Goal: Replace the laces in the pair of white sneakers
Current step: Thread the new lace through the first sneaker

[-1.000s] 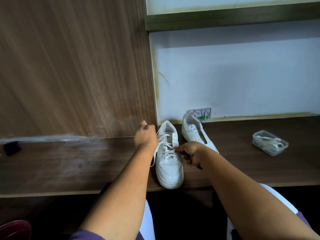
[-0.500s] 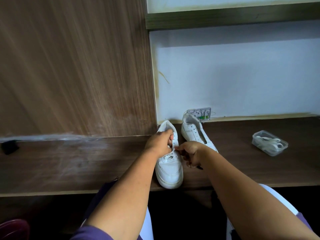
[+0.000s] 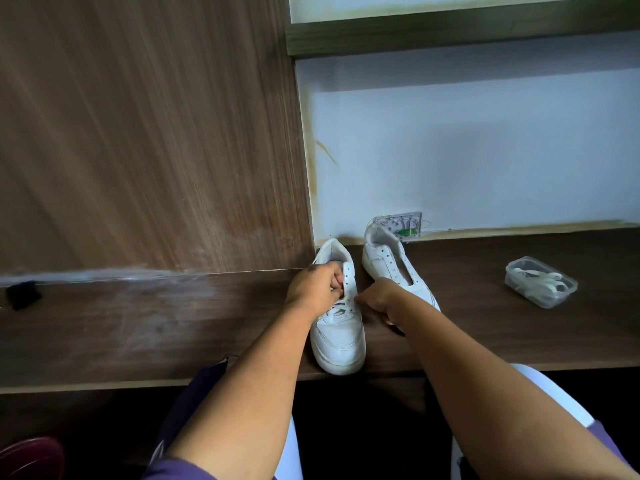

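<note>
From the head camera, two white low-top leather sneakers stand side by side on the dark wood-grain bench [image 3: 138, 327], toes toward the person. The nearer sneaker [image 3: 341, 336] is the one in hand: the left hand [image 3: 317, 287] curls its fingers [image 3: 337, 280] over the eyelet flap at the tongue, and the right hand [image 3: 379, 297] is closed in a pinch at the opposite eyelet row, apparently on a lace end, though the lace itself is too small to make out. The farther sneaker [image 3: 391, 268] shows bare eyelets, so it looks unlaced. A clear plastic tub holding coiled white laces [image 3: 540, 282] sits well apart to the right. The step seems to be working a lace through the nearer sneaker's eyelets; the next move calls for drawing it through the next eyelet while steadying the flap.
</note>
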A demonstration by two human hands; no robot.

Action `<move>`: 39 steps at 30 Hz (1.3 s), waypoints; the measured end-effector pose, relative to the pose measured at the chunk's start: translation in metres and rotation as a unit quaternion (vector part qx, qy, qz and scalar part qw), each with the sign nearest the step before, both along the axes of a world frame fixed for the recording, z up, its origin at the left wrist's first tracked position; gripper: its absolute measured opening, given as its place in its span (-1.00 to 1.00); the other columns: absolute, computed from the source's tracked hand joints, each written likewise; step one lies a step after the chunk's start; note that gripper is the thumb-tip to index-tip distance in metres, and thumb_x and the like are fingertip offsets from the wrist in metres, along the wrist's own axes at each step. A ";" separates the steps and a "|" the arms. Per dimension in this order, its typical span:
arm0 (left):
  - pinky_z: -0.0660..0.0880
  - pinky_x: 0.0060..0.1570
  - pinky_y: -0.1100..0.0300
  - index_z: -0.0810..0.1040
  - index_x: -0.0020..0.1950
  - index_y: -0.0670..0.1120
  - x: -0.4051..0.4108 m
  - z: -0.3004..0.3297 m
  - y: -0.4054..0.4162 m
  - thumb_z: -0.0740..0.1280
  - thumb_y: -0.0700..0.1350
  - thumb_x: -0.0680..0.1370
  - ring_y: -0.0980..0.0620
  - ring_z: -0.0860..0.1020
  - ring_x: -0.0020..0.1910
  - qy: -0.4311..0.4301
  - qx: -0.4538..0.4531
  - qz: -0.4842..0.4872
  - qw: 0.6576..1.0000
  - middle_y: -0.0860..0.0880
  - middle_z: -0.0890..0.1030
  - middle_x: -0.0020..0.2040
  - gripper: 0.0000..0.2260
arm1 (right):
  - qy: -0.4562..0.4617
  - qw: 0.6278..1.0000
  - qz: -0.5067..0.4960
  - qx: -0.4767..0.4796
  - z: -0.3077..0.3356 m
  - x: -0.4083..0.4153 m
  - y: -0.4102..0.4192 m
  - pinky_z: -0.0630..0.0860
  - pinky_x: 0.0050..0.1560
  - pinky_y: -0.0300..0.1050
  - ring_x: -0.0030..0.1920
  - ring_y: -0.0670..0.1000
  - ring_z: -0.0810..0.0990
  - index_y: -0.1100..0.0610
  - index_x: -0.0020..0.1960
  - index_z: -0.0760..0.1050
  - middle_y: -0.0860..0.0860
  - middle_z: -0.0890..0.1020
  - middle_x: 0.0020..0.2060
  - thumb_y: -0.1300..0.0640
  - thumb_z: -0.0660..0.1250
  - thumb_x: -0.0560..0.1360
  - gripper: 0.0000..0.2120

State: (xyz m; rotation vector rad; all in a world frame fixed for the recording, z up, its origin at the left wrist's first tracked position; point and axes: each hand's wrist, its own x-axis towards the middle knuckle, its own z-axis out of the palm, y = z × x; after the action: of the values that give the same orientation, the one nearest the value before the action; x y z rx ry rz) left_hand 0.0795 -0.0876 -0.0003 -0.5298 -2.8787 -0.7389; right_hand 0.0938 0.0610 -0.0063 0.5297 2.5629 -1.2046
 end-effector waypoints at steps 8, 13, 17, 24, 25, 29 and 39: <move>0.50 -0.21 0.27 0.64 -0.04 -0.01 -0.002 -0.003 0.005 0.29 -0.23 0.52 0.13 0.57 -0.32 -0.056 0.028 -0.004 0.998 0.02 0.68 -0.13 -0.83 | 0.127 0.991 0.004 -0.051 0.000 0.001 -0.001 0.47 -0.37 -0.19 -0.37 -0.04 0.56 0.10 -0.25 0.56 0.04 0.64 -0.35 0.02 0.48 0.42 -0.81; 0.52 -0.27 0.24 0.59 -0.06 -0.05 -0.001 0.002 0.002 0.25 -0.27 0.55 0.09 0.59 -0.43 -0.075 0.038 -0.036 0.996 0.02 0.64 -0.21 -0.83 | 0.125 0.992 0.009 -0.024 0.005 0.000 0.000 0.59 -0.21 -0.09 -0.28 0.01 0.64 0.13 -0.23 0.61 0.10 0.70 -0.25 0.06 0.54 0.34 -0.83; 0.56 -0.25 0.15 0.52 -0.04 -0.06 -0.009 0.009 0.001 0.19 -0.25 0.59 0.01 0.66 -0.35 -0.092 -0.006 -0.071 0.993 0.03 0.62 -0.13 -0.84 | 0.136 0.991 0.005 -0.002 0.007 -0.001 -0.002 0.64 -0.10 -0.02 -0.19 0.07 0.68 0.22 -0.20 0.64 0.13 0.70 -0.26 0.09 0.52 0.30 -0.80; 0.57 -0.11 0.07 0.41 -0.10 0.01 -0.016 0.011 0.001 0.23 -0.14 0.60 -0.03 0.62 -0.21 -0.074 -0.019 -0.051 0.996 -0.02 0.62 -0.05 -0.90 | 0.117 0.991 0.013 -0.059 0.005 -0.005 0.007 0.65 -0.04 0.08 -0.17 0.10 0.70 0.10 -0.27 0.60 0.13 0.70 -0.21 0.36 0.45 0.35 -0.83; 0.56 -0.03 0.04 0.44 -0.09 0.03 -0.016 0.012 0.001 0.27 -0.15 0.58 -0.01 0.60 -0.13 -0.063 -0.012 -0.046 0.997 0.01 0.60 -0.01 -0.92 | 0.127 0.989 0.008 -0.075 0.004 -0.004 0.009 0.65 -0.05 0.07 -0.20 0.09 0.69 0.11 -0.26 0.58 0.12 0.69 -0.23 0.39 0.43 0.37 -0.81; 0.51 0.05 0.09 0.54 -0.08 0.00 -0.016 0.016 -0.004 0.35 -0.24 0.50 0.03 0.54 -0.01 0.003 -0.015 -0.021 1.000 0.07 0.43 -0.01 -0.87 | 0.261 0.957 0.120 0.027 0.009 0.002 0.009 0.46 -0.18 -0.40 -0.25 -0.09 0.56 0.15 -0.15 0.63 -0.03 0.65 -0.24 0.35 0.38 0.41 -0.86; 0.49 -0.07 0.16 0.61 -0.12 0.02 -0.003 0.024 -0.005 0.37 -0.23 0.41 -0.01 0.57 -0.04 -0.040 -0.036 -0.018 0.998 0.05 0.55 -0.09 -0.84 | 0.291 0.869 0.308 0.254 0.011 0.005 0.000 0.50 0.07 -0.06 0.04 0.06 0.58 0.04 0.02 0.67 0.03 0.65 -0.01 0.09 0.40 0.45 -0.83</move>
State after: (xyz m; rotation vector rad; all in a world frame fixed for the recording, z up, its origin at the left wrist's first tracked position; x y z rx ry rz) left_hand 0.0765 -0.0926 0.0235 -0.5737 -2.9874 -0.6804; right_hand 0.0984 0.0612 0.0043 -0.6575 3.1608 -0.4888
